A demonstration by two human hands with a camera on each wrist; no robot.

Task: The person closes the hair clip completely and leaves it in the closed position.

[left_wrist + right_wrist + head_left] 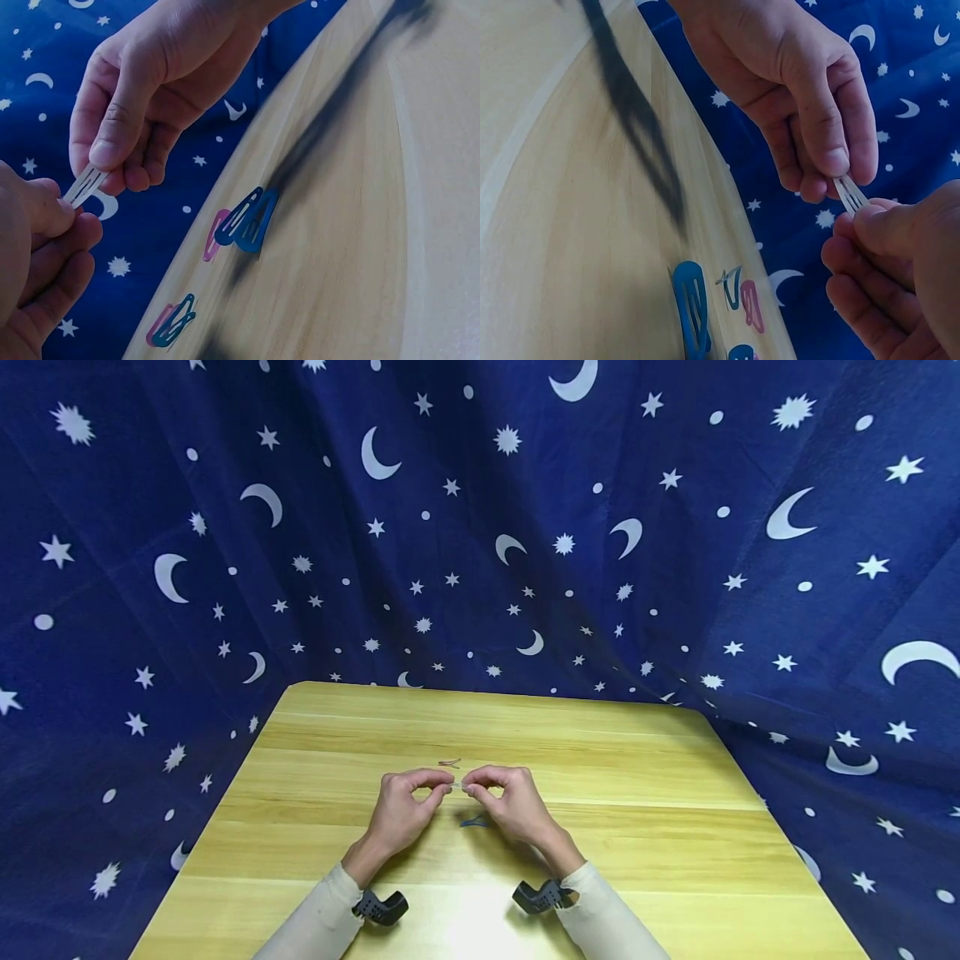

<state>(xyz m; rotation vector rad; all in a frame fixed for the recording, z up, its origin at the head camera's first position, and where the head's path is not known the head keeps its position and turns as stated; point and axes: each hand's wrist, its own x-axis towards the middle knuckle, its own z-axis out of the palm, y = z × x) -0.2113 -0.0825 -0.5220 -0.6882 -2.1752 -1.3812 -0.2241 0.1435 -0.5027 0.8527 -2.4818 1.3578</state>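
Note:
A white snap hair clip is pinched at its two ends, between thumb and fingers of both hands, above the wooden table. My left hand holds one end and my right hand the other, with their fingertips close together. Only the middle of the white clip shows in the right wrist view; its ends are covered by fingers. Just beyond the hands lies a small group of pink and teal clips. On the near side, below the right hand's fingers, are blue clips.
In the left wrist view a pink clip lies partly under the blue ones. The light wooden table stretches around the hands, its far edge against a dark blue curtain with white moons and stars. A black wrist mount sits on each forearm.

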